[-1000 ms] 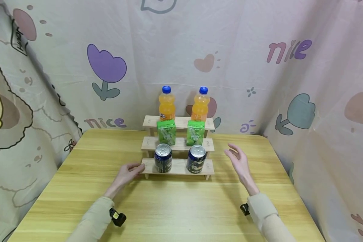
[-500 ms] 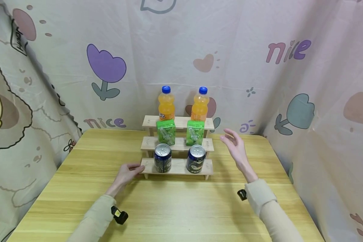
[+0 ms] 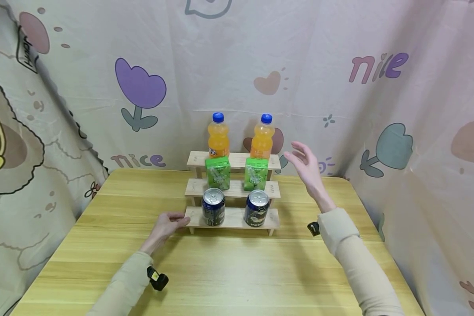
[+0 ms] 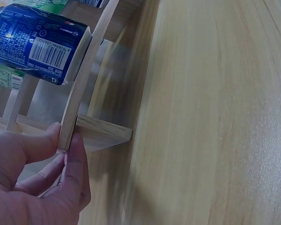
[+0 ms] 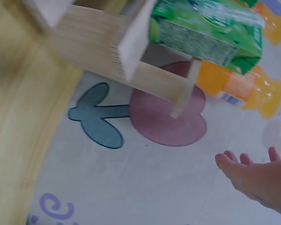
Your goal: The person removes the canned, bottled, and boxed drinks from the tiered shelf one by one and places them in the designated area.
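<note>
A three-tier wooden display rack [image 3: 235, 218] stands on the table. My left hand [image 3: 166, 225] pinches the left end of its lowest board; in the left wrist view, thumb and fingers [image 4: 72, 164] lie on opposite faces of that board. Two dark blue soda cans [image 3: 213, 213] [image 3: 257, 213] stand on the bottom tier, two green juice cartons [image 3: 218, 174] [image 3: 256, 175] on the middle one. Up top are two orange soda bottles [image 3: 218, 139] [image 3: 262, 140] with blue caps. My right hand [image 3: 306, 166], fingers loosely bent and holding nothing, is raised right of the right bottle, apart from it.
The wooden table [image 3: 221, 272] extends around the rack on both sides and in front. A printed cloth curtain [image 3: 205, 66] hangs close behind the rack and along both sides. Small black wrist cameras [image 3: 158, 279] [image 3: 314, 228] sit at the sleeves.
My right hand has risen and moved forward, from beside the middle tier up to the height of the top tier. The left hand keeps its hold, and the drinks stay in place.
</note>
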`<move>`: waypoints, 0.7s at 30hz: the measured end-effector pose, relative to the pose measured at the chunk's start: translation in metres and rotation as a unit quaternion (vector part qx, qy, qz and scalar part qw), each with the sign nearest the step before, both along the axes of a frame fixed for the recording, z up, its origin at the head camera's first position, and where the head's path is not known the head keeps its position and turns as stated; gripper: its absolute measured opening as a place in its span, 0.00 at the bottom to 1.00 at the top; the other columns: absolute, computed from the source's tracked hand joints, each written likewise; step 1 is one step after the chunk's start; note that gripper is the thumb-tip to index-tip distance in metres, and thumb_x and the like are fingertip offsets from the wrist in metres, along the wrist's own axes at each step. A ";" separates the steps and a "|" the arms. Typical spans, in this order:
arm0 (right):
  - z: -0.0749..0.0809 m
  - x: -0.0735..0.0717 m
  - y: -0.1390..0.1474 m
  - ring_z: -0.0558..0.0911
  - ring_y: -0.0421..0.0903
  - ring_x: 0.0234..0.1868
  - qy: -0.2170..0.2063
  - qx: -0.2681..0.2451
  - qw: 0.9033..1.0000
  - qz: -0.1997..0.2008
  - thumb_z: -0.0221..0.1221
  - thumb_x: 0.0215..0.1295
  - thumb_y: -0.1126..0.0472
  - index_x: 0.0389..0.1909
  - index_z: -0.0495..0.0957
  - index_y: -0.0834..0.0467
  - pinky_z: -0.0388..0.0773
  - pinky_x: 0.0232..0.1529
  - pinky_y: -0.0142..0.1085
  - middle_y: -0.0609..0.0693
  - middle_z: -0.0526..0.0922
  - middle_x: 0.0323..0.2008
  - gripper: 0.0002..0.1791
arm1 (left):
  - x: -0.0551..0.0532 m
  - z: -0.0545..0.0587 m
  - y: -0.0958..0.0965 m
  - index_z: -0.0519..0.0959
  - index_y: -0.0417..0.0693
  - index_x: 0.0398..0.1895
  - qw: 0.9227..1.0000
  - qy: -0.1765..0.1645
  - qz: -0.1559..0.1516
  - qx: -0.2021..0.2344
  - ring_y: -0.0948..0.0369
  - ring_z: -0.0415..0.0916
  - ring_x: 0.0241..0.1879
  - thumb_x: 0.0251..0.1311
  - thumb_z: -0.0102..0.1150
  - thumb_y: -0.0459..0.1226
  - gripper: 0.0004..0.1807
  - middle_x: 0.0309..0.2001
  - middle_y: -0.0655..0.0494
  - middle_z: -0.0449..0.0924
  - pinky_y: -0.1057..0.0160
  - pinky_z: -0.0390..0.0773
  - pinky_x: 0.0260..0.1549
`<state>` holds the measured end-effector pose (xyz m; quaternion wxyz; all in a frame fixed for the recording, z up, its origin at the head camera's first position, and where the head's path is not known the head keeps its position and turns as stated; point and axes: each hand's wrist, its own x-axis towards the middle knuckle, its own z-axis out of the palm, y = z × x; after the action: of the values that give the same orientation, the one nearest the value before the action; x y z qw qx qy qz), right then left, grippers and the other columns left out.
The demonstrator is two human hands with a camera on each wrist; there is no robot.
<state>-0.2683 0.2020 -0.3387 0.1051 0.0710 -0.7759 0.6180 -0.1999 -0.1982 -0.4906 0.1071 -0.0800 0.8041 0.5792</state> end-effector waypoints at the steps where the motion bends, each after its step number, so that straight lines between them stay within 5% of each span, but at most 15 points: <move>1: 0.004 -0.003 -0.002 0.63 0.58 0.76 0.000 0.000 1.000 0.002 0.59 0.71 0.57 0.74 0.61 0.61 0.60 0.80 0.52 0.61 0.63 0.75 0.34 | 0.000 0.000 0.000 0.71 0.22 0.60 1.000 0.000 -0.001 0.005 0.61 0.84 0.42 0.68 0.61 0.34 0.25 0.57 0.26 0.77 0.56 0.86 0.52; 10: 0.035 -0.022 -0.021 0.61 0.59 0.77 0.006 0.017 1.000 0.025 0.58 0.73 0.51 0.76 0.58 0.59 0.58 0.81 0.52 0.60 0.60 0.76 0.37 | 0.001 0.001 -0.001 0.70 0.19 0.60 1.000 -0.004 0.001 0.025 0.63 0.84 0.39 0.67 0.61 0.32 0.25 0.56 0.26 0.77 0.61 0.88 0.48; 21: 0.047 -0.041 -0.034 0.61 0.61 0.77 -0.001 0.039 0.999 0.028 0.58 0.72 0.48 0.77 0.56 0.57 0.59 0.80 0.54 0.61 0.59 0.77 0.39 | 0.000 -0.001 0.001 0.70 0.19 0.60 1.000 0.001 0.004 0.029 0.64 0.83 0.39 0.67 0.61 0.32 0.25 0.56 0.25 0.77 0.59 0.88 0.49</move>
<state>-0.3088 0.1683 -0.2916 0.0847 0.0959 -0.7970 0.5902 -0.1998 -0.1968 -0.4918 0.1063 -0.0794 0.7866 0.6031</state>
